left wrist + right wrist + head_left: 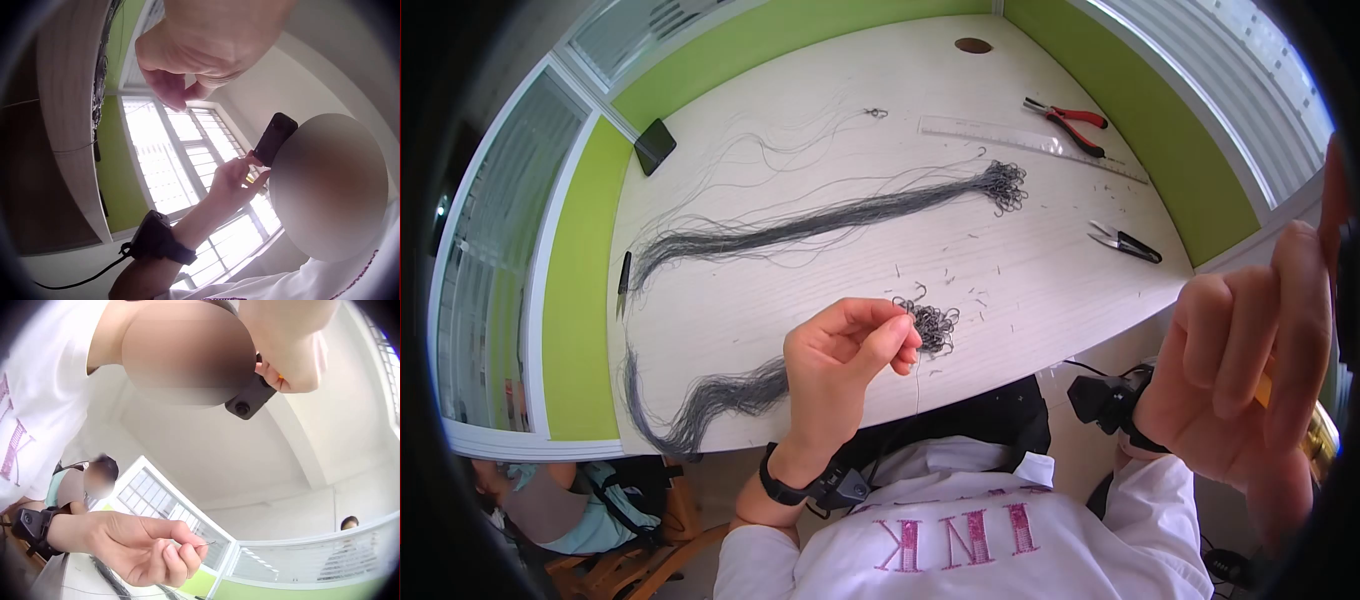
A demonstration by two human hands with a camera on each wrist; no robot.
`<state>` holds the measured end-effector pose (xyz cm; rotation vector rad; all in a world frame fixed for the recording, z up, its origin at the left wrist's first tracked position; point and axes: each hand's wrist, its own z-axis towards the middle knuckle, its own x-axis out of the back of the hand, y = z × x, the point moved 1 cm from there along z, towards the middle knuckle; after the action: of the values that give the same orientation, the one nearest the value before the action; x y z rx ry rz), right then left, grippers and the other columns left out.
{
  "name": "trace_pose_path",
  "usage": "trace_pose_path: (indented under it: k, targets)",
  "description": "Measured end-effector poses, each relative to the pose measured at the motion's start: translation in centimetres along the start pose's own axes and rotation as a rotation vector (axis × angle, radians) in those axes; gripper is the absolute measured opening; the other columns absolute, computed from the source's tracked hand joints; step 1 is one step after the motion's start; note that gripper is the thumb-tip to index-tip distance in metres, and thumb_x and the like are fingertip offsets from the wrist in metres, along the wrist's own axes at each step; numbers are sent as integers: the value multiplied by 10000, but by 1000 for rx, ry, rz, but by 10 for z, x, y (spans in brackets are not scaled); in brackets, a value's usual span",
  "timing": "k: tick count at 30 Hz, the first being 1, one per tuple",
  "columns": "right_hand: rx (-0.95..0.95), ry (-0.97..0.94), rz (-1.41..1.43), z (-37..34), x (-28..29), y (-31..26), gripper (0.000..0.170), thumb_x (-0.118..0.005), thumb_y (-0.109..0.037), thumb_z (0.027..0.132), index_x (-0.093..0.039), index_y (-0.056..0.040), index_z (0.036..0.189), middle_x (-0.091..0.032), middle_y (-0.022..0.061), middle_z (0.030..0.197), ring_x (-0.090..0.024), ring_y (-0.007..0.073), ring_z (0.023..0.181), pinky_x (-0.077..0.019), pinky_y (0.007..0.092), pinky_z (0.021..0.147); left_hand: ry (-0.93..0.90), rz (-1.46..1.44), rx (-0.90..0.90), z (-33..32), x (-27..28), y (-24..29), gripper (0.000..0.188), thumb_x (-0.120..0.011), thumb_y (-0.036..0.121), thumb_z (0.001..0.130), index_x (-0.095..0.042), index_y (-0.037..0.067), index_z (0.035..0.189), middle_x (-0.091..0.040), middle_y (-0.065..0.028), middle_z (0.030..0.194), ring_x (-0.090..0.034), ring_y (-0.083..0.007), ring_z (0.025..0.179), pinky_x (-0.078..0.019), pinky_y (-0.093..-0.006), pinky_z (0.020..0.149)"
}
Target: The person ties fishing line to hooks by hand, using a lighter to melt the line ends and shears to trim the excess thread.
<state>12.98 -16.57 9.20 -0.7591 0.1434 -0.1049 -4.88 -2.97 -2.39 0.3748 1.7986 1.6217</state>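
Note:
My left hand [840,350] is raised over the table, pinching a small fish hook [210,543] between thumb and index finger. A thin line hangs below these fingertips in the head view. Just beyond them lies a cluster of dark fish hooks [937,328], its dark lines [735,400] running left behind the wrist. My right hand [1240,350] is up at the head camera [275,139], fingers bent and touching its edge. A shiny yellow thing [1318,440] shows behind these fingers; its kind is hidden.
A second bundle of lined hooks [1005,186] stretches across the table. Red-handled pliers [1075,117], a clear ruler [1000,138] and thread snips [1125,241] lie at the right. More snips [624,285] lie at the left edge. Green partitions [1120,110] border the table.

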Motion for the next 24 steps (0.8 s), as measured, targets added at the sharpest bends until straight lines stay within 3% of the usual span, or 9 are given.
trace_pose_path:
  k: [8, 12, 17, 21, 24]
  targets:
    - [236, 270, 65, -59, 17, -27, 229, -748, -125, 584, -590, -75, 742, -476, -38, 615, -361, 44, 511, -250, 198, 479, -12, -37, -2, -2, -7, -1, 114, -605, 34, 820, -608, -59, 886, -626, -106, 754, -591, -111, 647, -492, -217, 566]
    - [342, 285, 156, -50, 21, -18, 188, -759, -92, 516, -595, -84, 607, -463, -32, 549, -358, 40, 499, -226, 186, 466, -80, -51, 5, -2, -5, 1, 128, -612, 33, 817, -611, -58, 905, -629, -101, 767, -598, -110, 664, -508, -222, 589]
    - [313, 357, 127, -67, 21, -24, 183, -741, -102, 547, -564, -97, 593, -469, -27, 567, -359, 44, 516, -227, 194, 476, -100, -54, 3, -2, -13, -2, 123, -608, 22, 816, -605, -66, 902, -627, -103, 768, -598, -110, 671, -507, -222, 593]
    - [336, 366, 130, -65, 25, -22, 190, -723, -113, 578, -533, -110, 579, -475, -22, 586, -360, 47, 533, -229, 202, 486, -53, 15, 16, -5, -16, -1, 85, -561, -8, 805, -585, -47, 876, -609, -117, 740, -562, -146, 624, -453, -250, 536]
    - [357, 359, 118, -63, 34, -20, 202, -709, -121, 600, -510, -120, 568, -480, -18, 600, -360, 49, 546, -230, 208, 494, -94, -48, 20, -3, -15, -3, 109, -603, -16, 807, -596, -67, 903, -625, -115, 773, -603, -121, 680, -517, -230, 594]
